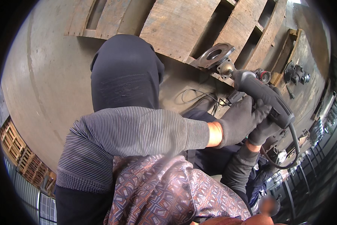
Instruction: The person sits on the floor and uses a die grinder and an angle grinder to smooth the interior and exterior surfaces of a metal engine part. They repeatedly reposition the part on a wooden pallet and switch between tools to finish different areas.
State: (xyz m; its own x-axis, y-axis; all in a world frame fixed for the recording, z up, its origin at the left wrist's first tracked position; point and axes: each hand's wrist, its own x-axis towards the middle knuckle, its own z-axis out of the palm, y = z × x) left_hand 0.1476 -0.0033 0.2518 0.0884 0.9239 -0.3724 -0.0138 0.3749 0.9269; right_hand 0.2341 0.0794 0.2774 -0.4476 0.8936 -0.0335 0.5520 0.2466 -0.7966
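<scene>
Grey-gloved left hand (240,120) and right hand (264,131), both closed around a dark grinder (264,98). Grinder head meets a small metal fitting (225,68) just below a flanged metal part (214,55) on a wooden pallet (183,26). Judged: grinding step underway; next calls for steady pressure.

Wooden pallet (183,26) carries a flange (214,55) (grey metal).

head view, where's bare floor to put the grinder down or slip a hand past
Bare concrete floor lies left of the wooden pallet and beyond the dark hood. It is crowded at the pallet's near edge: metal flange, black cable, and both gloved hands, left hand and right hand, around the grinder. More metal parts lie farther right.
</scene>
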